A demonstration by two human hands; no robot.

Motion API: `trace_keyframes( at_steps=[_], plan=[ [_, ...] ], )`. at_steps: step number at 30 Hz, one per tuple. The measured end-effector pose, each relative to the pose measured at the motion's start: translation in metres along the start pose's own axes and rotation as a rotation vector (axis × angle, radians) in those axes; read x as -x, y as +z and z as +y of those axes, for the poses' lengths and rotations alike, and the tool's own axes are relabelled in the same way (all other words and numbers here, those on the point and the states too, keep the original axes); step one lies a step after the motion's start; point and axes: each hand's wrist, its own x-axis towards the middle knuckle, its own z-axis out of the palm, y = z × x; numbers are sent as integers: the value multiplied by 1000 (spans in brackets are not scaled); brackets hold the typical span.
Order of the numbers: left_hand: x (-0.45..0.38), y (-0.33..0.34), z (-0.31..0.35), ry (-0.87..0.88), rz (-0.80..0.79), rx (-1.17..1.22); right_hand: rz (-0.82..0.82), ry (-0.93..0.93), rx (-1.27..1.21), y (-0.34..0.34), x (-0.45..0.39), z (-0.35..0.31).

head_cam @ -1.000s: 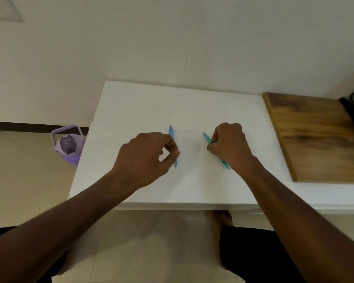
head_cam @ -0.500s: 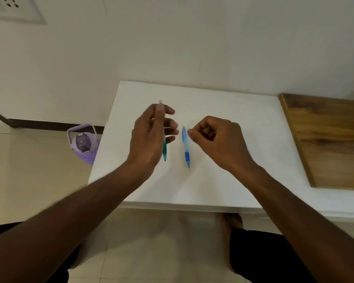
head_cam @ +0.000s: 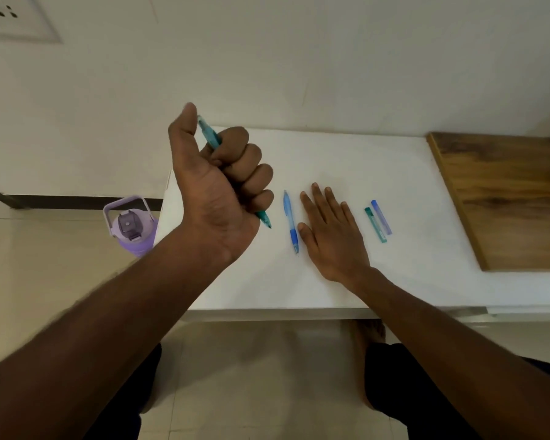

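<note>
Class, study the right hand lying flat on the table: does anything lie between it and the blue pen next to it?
Nothing visible does. The right hand lies flat on the white table, thumb close beside the blue pen. The two small tubes lie on its other side; the left hand holds the teal pen raised.

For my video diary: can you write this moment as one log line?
left hand: grips teal plastic mechanical pencil, thumb on top | right hand: flat on white table beside blue plastic mechanical pencil

Pen (head_cam: pixel 290 217) just left of right hand (head_cam: pixel 334 236)
</note>
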Motion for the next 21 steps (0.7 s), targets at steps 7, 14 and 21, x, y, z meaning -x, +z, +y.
trace_keyframes(
  at_steps=[7,14,21],
  plan=[
    [0,12,-10,-35,57,-42,-17,19,40,-5,1,-2],
    [3,15,-13,-49,60,-76,-1,30,15,-11,3,-5],
    [4,17,-12,-30,39,-127,10,28,8,-13,2,-6]
  ],
)
